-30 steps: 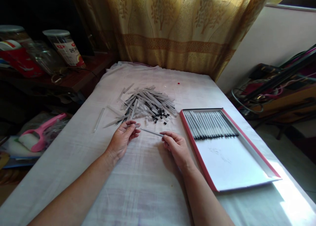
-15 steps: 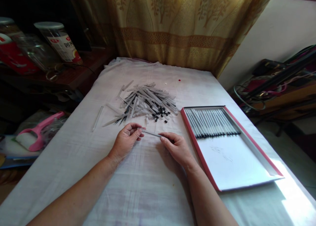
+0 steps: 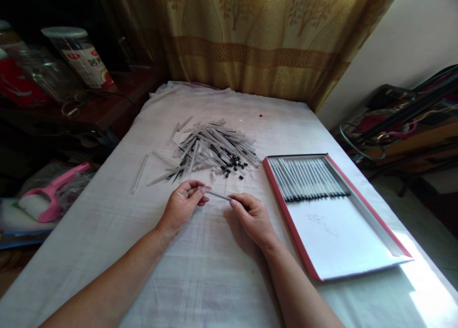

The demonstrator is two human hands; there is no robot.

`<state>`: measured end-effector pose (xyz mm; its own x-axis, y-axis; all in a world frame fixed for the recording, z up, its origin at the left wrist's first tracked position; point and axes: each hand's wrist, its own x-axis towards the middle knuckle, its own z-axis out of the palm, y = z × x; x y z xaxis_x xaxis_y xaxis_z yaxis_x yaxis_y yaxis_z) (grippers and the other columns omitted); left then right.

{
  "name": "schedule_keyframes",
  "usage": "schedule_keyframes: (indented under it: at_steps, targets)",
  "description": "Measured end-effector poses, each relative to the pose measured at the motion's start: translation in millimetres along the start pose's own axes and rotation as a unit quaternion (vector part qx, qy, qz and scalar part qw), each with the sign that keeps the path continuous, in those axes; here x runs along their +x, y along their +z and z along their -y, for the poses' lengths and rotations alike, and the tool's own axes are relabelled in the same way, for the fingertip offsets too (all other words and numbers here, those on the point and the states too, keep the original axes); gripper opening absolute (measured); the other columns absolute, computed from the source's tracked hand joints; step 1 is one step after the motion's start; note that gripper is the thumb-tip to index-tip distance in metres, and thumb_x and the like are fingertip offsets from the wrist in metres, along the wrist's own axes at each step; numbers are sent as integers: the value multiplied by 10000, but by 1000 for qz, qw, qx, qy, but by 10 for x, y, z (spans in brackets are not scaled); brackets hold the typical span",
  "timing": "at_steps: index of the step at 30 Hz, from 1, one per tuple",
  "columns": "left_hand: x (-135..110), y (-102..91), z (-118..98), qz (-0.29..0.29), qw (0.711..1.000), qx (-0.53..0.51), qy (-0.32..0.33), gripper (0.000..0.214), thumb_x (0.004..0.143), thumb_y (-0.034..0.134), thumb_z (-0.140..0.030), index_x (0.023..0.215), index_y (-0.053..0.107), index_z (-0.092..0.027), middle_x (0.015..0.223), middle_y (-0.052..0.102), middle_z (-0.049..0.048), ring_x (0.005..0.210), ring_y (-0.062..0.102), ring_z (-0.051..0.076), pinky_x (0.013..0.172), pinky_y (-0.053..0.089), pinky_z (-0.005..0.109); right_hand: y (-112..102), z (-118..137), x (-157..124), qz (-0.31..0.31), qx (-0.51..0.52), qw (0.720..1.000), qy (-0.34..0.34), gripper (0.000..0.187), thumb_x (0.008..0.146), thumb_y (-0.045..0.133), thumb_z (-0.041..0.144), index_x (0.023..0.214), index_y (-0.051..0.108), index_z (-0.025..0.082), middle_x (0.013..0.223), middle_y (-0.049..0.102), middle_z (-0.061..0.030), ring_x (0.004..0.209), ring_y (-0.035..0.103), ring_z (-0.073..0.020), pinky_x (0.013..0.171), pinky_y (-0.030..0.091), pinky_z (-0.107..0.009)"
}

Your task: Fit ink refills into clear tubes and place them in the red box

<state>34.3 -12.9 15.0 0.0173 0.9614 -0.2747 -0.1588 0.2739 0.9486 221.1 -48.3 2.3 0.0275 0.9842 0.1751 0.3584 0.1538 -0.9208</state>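
Both my hands hold one thin clear pen (image 3: 216,194) just above the white cloth (image 3: 200,270). My left hand (image 3: 182,205) pinches its left end with curled fingers. My right hand (image 3: 250,216) grips the right end, fingers closed round it. Right behind my hands lies a heap of clear pen tubes and black-tipped refills (image 3: 214,149). To the right sits a flat red-edged box (image 3: 361,223) with a neat row of finished pens (image 3: 307,177) lined up at its far end.
A few loose clear tubes (image 3: 140,172) lie left of the heap. A dark shelf with plastic jars (image 3: 80,56) stands at the left, a pink-handled tool (image 3: 53,189) below it. A gold curtain (image 3: 250,37) hangs behind; cables and clutter (image 3: 404,113) sit at the right.
My hands have drawn slightly closer together along the pen, so less of it shows between them. The view has shifted a little; the heap and the box have not moved.
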Motion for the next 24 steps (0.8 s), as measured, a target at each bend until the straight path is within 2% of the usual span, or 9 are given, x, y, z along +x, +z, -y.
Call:
schedule_keyframes:
  at_steps: [4,7,11,13,15,17,19,21,24]
  targets:
    - [13,10,11,6,1000,0,11,475,583,807,-495,860,599,-171,828,728,23,607,643,108,607,511,232,-1,-4,3,3,-21,1000,10,217,840,563,314,896,735,194,854,747,-60,781,678,-192,714,520,-290]
    - [15,17,15,11,1000,-4,28,476,611,792,-511,888,602,-175,863,721,27,643,651,116,617,518,236,4,58,5,6,-81,997,5,217,849,546,306,868,733,198,830,732,-59,772,672,-192,706,510,-290]
    - [20,-20,16,18,999,-14,47,523,667,753,-543,1025,603,-192,1067,696,72,818,676,161,659,536,254,-96,216,24,-1,-174,985,-19,225,864,547,322,875,743,211,830,699,-58,770,664,-189,716,491,-296]
    - [29,-52,17,23,998,-28,44,568,680,736,-564,1091,587,-201,1166,664,92,901,671,179,677,541,259,-286,261,72,-42,-194,980,-30,242,869,539,349,915,738,219,874,704,-62,797,665,-192,738,493,-300]
    - [38,-76,17,28,998,-37,36,587,685,727,-573,1112,579,-199,1186,653,103,916,668,185,676,541,261,-586,243,157,-115,-207,971,-28,279,854,534,389,965,724,218,947,714,-77,854,665,-211,768,496,-318]
    - [41,-83,12,34,998,-29,35,574,689,727,-558,1107,583,-192,1144,666,102,892,668,180,675,538,264,-944,161,264,-198,-237,951,26,341,826,533,431,1005,705,197,911,722,-90,817,661,-232,754,497,-353]
    - [38,-76,5,38,998,-12,40,555,685,737,-530,1096,593,-186,1078,681,90,863,665,173,677,535,265,-1268,36,364,-239,-276,927,84,362,816,512,405,1036,684,174,885,724,-100,777,658,-236,726,492,-359]
    - [34,-66,-3,40,998,-1,44,547,666,751,-513,1078,602,-185,1027,690,78,838,662,166,674,532,264,-1484,-102,435,-244,-318,904,147,345,799,503,365,1005,688,159,878,727,-113,810,657,-252,734,482,-360]
    - [33,-64,-7,42,998,5,47,538,646,758,-505,1056,613,-188,999,696,72,816,663,166,668,535,270,-1568,-275,473,-230,-368,878,203,331,790,491,339,976,699,162,904,731,-118,853,657,-270,739,465,-358]
